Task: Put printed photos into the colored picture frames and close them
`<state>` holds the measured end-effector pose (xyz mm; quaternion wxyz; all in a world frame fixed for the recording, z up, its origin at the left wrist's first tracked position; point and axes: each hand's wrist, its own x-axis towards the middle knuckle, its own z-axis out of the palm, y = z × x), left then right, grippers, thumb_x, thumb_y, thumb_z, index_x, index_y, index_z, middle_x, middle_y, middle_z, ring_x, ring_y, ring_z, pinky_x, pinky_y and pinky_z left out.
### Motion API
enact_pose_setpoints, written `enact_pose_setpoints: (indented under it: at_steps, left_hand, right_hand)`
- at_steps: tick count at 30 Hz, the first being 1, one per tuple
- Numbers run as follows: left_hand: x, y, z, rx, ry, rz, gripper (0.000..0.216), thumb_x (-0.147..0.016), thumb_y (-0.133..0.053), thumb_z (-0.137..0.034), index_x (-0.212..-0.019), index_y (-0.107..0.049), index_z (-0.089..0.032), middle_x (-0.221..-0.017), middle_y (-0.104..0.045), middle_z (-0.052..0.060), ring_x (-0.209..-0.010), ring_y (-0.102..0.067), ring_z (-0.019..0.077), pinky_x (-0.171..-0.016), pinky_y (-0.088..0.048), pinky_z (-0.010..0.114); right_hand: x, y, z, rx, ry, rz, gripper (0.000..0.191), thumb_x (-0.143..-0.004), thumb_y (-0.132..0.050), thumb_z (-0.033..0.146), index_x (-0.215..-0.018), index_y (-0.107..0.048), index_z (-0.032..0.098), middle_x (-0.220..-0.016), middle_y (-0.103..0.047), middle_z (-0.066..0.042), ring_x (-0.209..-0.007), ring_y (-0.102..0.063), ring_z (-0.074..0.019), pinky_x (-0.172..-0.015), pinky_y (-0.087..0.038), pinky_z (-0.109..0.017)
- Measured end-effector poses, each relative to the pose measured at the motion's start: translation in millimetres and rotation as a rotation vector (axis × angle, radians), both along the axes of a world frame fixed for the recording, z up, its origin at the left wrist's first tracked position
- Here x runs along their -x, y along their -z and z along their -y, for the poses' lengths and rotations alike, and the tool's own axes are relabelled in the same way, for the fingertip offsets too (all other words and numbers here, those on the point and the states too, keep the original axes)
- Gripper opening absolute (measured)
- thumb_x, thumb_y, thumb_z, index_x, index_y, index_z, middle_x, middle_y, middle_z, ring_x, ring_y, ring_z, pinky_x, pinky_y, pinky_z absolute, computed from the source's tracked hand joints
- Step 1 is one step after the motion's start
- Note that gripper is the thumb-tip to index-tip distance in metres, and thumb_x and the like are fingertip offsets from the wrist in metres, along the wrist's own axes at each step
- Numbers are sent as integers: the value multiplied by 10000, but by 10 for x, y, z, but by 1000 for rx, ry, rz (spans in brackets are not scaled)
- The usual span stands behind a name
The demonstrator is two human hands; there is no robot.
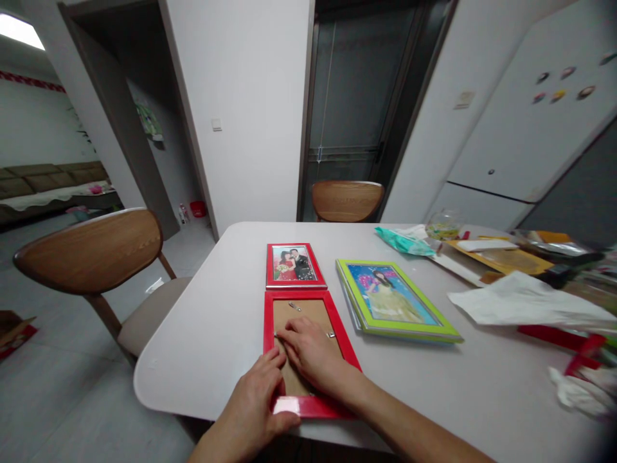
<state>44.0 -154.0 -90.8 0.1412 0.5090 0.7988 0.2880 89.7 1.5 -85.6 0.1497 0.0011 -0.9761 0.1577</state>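
A red picture frame [268, 325] lies face down near the table's front edge, its brown backing board [303, 312] facing up. My right hand [311, 350] rests flat on that backing, fingers stretched toward the left side of the board. My left hand [250, 402] grips the frame's lower left corner, thumb on the red rim. Just beyond lies a smaller red frame [294, 265] face up with a photo of a couple. To the right lies a green frame [393, 299] with a picture of a person in a yellow dress.
The white table [212, 334] holds clutter at the right: white paper [520, 299], a yellow envelope [501, 257], a teal bag [402, 241], a glass bowl [443, 225], red frame parts [573, 341]. Wooden chairs stand at the left [91, 254] and the far side [347, 200].
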Motion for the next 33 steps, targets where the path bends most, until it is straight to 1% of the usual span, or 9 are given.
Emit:
enact_pose_setpoints:
  at_steps: [3, 8, 12, 16, 22, 25, 28, 30, 33]
  left_hand:
    - [9, -1, 17, 2, 1, 22, 185, -559, -677, -192, -693, -550, -180, -1270, -431, 85, -1213, -309, 224, -980, -304, 361]
    - [12, -20, 22, 7, -3, 49, 206, -554, -699, -236, -685, -553, -175, -1248, -453, 105, -1205, -321, 231, -969, -318, 359]
    - [12, -16, 18, 3, 0, 43, 201, -556, -695, -216, -689, -550, -176, -1255, -445, 102, -1205, -323, 224, -962, -325, 354]
    - [16, -1, 23, 12, 4, 36, 210, -559, -694, -229, -699, -545, -183, -1261, -439, 97, -1209, -316, 220, -966, -317, 377]
    - [22, 10, 22, -27, 21, 32, 229, -549, -710, -244, -697, -545, -187, -1244, -462, 83, -1197, -335, 223, -962, -323, 377]
    - [16, -6, 18, -28, 15, 30, 233, -546, -713, -235, -704, -550, -180, -1240, -465, 87, -1193, -342, 221, -964, -324, 359]
    - [9, -21, 18, -21, 3, 23, 235, -550, -706, -236, -720, -553, -183, -1254, -451, 81, -1200, -331, 217, -975, -311, 359]
    - [7, -27, 22, 1, -3, 27, 232, -550, -703, -234, -717, -552, -182, -1257, -447, 85, -1207, -319, 220, -973, -312, 365]
    - [6, -31, 34, 23, 0, 36, 231, -555, -698, -238, -721, -548, -181, -1257, -445, 94, -1215, -303, 225, -970, -312, 377]
  right_hand:
    - [100, 36, 5, -34, 4, 18, 178, -812, -434, 222, -799, -609, 195, -788, -528, -31, -795, -455, -147, -713, -358, -271]
    - [128, 76, -67, 0, 13, -12, 173, -802, -456, 227, -787, -628, 214, -773, -545, -20, -800, -471, -145, -711, -356, -264]
    - [178, 55, -49, 24, 70, 5, 169, -789, -481, 261, -734, -632, 208, -742, -562, -22, -769, -491, -150, -688, -365, -264]
    - [244, 36, -17, 16, 146, 29, 159, -776, -489, 226, -689, -617, 186, -728, -572, -34, -743, -503, -149, -674, -369, -261]
    - [256, 14, 11, -9, 70, 24, 169, -771, -489, 204, -648, -606, 196, -726, -577, -12, -748, -502, -135, -686, -355, -252]
    - [235, -14, 38, -12, 69, 34, 173, -759, -495, 188, -616, -594, 189, -708, -584, -10, -728, -503, -133, -681, -350, -253]
    - [230, -11, 10, 17, 63, 34, 153, -757, -499, 210, -647, -605, 198, -709, -597, -4, -727, -512, -131, -677, -349, -242]
    - [253, 13, -66, 67, 107, 22, 144, -768, -489, 243, -705, -613, 207, -736, -609, 0, -731, -523, -124, -668, -352, -224]
    - [337, 61, -236, 113, 252, 4, 176, -794, -446, 263, -777, -601, 182, -786, -620, -27, -722, -535, -128, -636, -352, -221]
